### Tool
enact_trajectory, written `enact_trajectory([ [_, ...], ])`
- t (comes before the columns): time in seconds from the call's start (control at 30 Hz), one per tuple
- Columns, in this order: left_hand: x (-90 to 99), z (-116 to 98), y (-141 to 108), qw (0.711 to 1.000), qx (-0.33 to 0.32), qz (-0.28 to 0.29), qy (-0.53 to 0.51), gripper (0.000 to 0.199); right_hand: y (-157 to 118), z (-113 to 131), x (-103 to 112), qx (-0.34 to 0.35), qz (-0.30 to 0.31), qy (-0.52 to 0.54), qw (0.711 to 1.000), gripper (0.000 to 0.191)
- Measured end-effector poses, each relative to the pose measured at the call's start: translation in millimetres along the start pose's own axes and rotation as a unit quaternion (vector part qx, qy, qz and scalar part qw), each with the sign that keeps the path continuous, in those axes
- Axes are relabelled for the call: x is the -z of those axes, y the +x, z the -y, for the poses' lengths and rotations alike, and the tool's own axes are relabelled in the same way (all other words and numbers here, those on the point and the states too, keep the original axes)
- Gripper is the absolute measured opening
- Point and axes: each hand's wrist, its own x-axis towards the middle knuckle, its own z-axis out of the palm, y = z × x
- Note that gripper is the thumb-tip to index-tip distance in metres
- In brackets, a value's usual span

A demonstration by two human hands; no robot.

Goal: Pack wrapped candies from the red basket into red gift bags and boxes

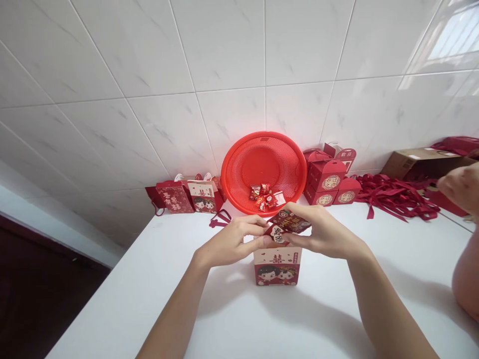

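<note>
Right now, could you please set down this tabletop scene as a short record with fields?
Right hand: holding a dark red printed packet
Left hand: fingertips at the packet's left end, grip unclear
Below the hands: upright cartoon-printed box, top partly hidden
Beyond: red basket by the wall, small wrapped pieces inside
Right of basket: stacked red boxes, then piled ribbons
Far right: another person's hand, near a cardboard box

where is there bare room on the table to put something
Bare: table left of the left forearm, and between both forearms in front of the upright box. Crowded: along the wall, with basket, stacked boxes and ribbons.
</note>
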Motion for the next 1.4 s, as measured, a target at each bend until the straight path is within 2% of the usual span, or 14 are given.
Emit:
enact_trajectory([
  [0.17, 1.2, -1.2, -0.9, 1.0, 0.001, -0.012, -0.005, 0.032, 0.3, 0.9, -1.5, 0.013, -0.032, 0.027, 0.999, 0.012],
  [0.3, 1.6, -3.9, -0.3, 0.999, -0.008, -0.02, -0.032, 0.033, 0.5, 2.1, -2.7, 0.022, -0.026, 0.062, 0.998, 0.015],
  [0.5, 1.3, -5.9, -0.2, 0.997, -0.004, -0.06, -0.054, 0.029, 0.5, 0.9, -0.9, -0.009, -0.025, 0.113, 0.993, 0.016],
  [0.7, 1.3, -3.1, 0.4, 0.994, -0.005, -0.094, -0.063, 0.029, 0.9, -5.4, 1.8, -0.028, -0.045, 0.141, 0.989, 0.024],
  [0.8, 0.9, -1.9, 1.0, 0.993, -0.007, -0.101, -0.063, 0.031, 1.2, -5.9, 2.3, -0.029, -0.062, 0.149, 0.986, 0.022],
  [0.9, 1.9, -2.9, 0.2, 0.994, -0.003, -0.09, -0.058, 0.03, 0.4, -5.6, 2.6, -0.026, -0.09, 0.163, 0.982, 0.02],
  [1.03, 6.3, -4.7, -3.6, 0.999, 0.014, -0.04, -0.021, 0.025, -3.1, -6.6, 4.4, -0.017, -0.114, 0.15, 0.982, 0.016],
  [1.2, 9.3, -1.7, -6.1, 0.999, 0.037, 0.003, 0.025, 0.022, -4.7, -5.8, 6.8, -0.012, -0.063, 0.061, 0.996, 0.009],
  [1.4, 8.0, -0.1, -3.8, 0.998, 0.046, 0.036, 0.034, 0.018, -2.9, -6.2, 7.0, -0.001, -0.031, -0.026, 0.999, 0.007],
])
